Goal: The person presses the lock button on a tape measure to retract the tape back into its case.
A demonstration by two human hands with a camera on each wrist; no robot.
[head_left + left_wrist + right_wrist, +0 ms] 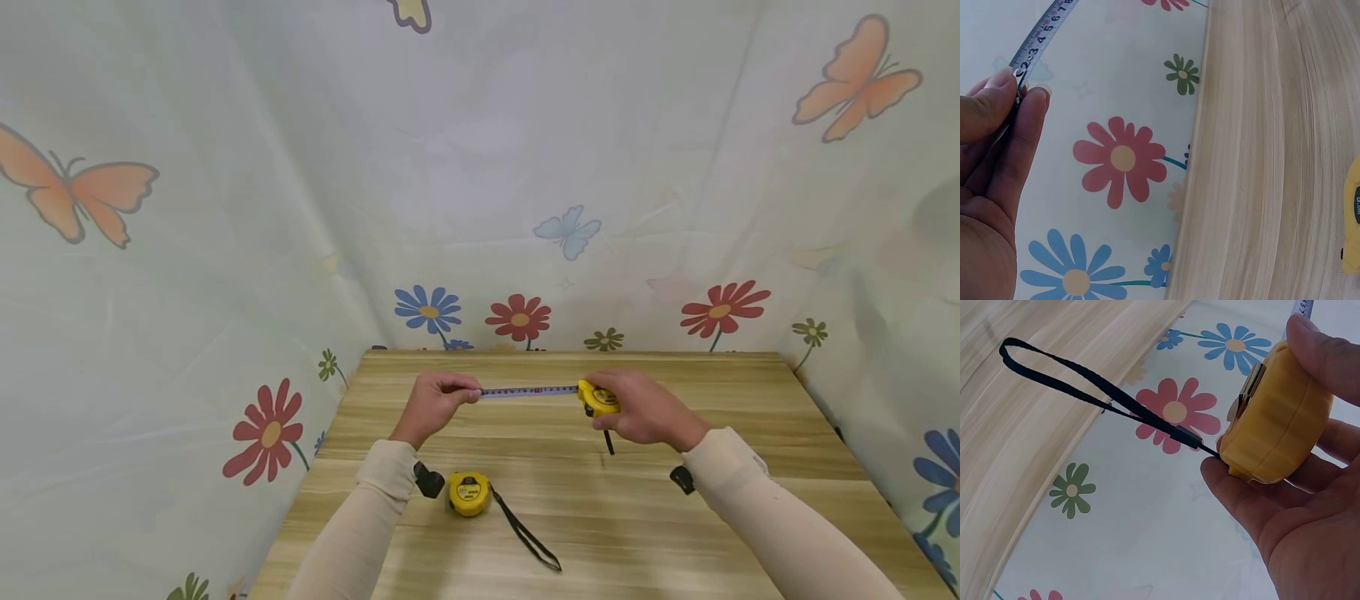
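Note:
My right hand (641, 407) grips a yellow tape measure (602, 398) by its case, thumb on one side and fingers on the other. Its black wrist strap (1079, 369) dangles free in the right wrist view. From the case a stretch of blade (528, 391) runs nearly level to the left. There my left hand (441, 404) pinches the blade's end between thumb and fingers. In the left wrist view the low numbers on the blade (1041, 37) show just beyond the fingertips. Both hands are held up over the far half of the table.
A second yellow tape measure (468, 493) lies on the wooden table (637, 533), near the left forearm. Its black strap (525, 533) trails to the right. Pale curtains (480, 167) printed with flowers and butterflies stand behind the table and on both sides.

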